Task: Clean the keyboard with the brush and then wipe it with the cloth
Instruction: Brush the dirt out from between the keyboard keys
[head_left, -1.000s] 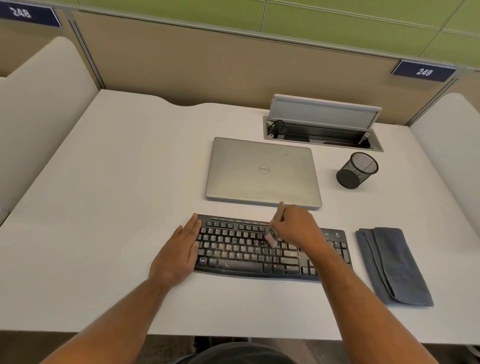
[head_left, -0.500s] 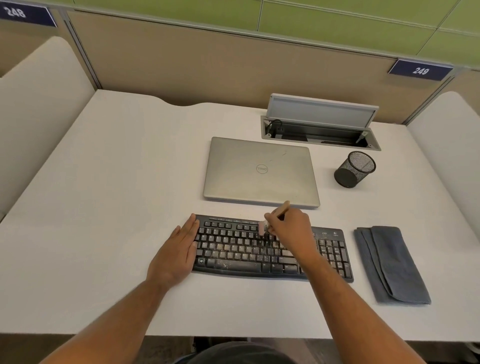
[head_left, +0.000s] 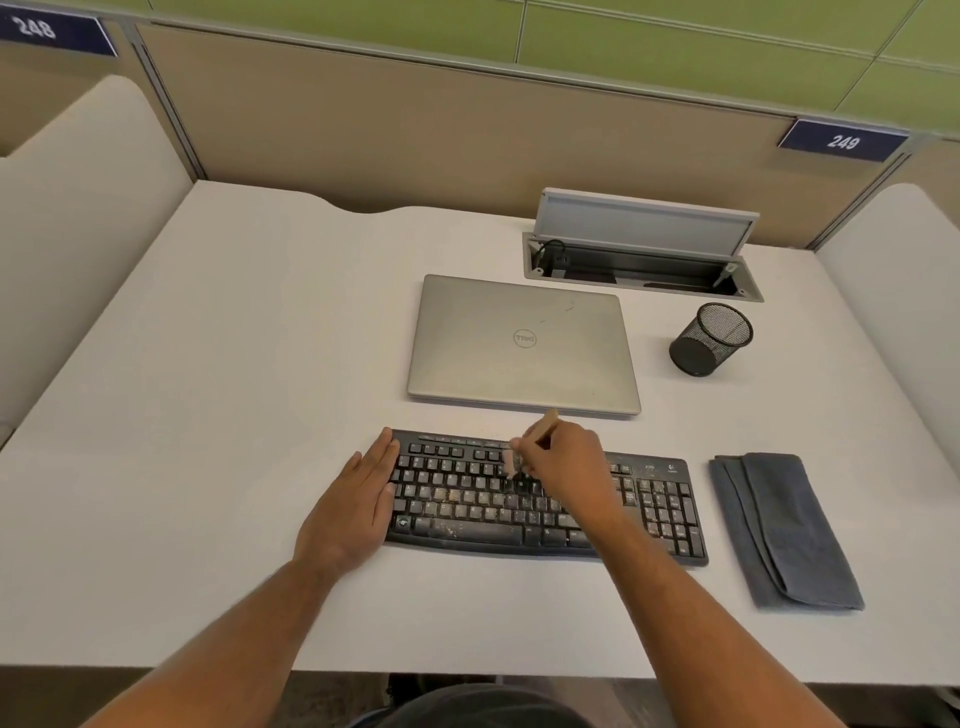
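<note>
Resting flat, fingers extended, the left hand (head_left: 349, 512) covers the left end of one dusty keyboard (head_left: 483, 506). Right hand (head_left: 569, 467) is closed on one brush (head_left: 519, 457), handle mostly hidden, bristles blurred on upper keys. One folded cloth (head_left: 784, 530) lies just right, untouched.

A white worktop (head_left: 218, 395) fills the cubicle. Beige partition panels (head_left: 415, 130) close it off at 12 o'clock, with green wall (head_left: 675, 31) above. Cream side dividers (head_left: 67, 218) stand at 9 and 3 o'clock. Blue number plates read 248 (head_left: 39, 28) and 249 (head_left: 842, 141).
</note>
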